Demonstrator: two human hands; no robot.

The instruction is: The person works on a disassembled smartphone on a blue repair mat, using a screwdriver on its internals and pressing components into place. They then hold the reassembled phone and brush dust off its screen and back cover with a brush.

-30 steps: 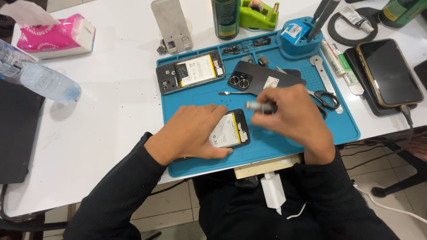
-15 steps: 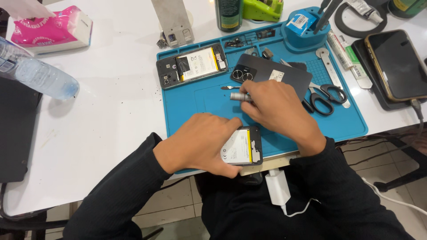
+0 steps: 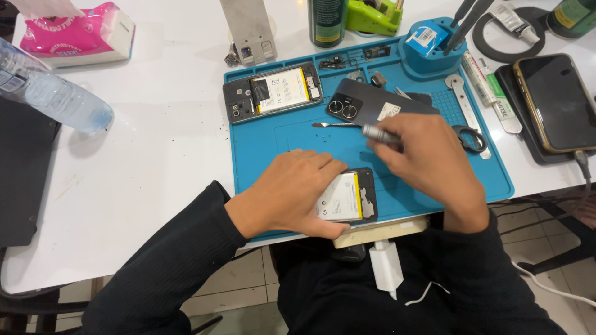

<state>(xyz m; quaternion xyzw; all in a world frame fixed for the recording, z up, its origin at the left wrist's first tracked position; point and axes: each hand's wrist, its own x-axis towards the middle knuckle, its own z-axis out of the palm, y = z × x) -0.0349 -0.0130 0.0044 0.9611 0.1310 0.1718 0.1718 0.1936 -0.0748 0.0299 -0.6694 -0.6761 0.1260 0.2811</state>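
My left hand (image 3: 295,192) lies flat on an opened phone (image 3: 351,197) with its white and yellow battery showing, near the front edge of the blue work mat (image 3: 279,142). My right hand (image 3: 428,167) hovers just right of it, closed on a small silver screwdriver (image 3: 379,134) whose end points left. A second opened phone (image 3: 273,91) lies at the mat's back left. A dark back cover (image 3: 372,107) with two camera rings lies behind my right hand, with thin metal tweezers (image 3: 335,125) in front of it.
Scissors (image 3: 472,138), a metal pry bar (image 3: 469,115) and a blue tool holder (image 3: 431,46) sit at the mat's right. A dark phone (image 3: 555,102) lies further right. A water bottle (image 3: 53,93), pink tissue pack (image 3: 77,34) and black laptop (image 3: 22,174) are left. A white charger (image 3: 386,267) hangs below.
The view has shifted. My right hand with the screwdriver moved back and slightly right over the mat, away from the phone under my left hand. The left hand stays on that phone.
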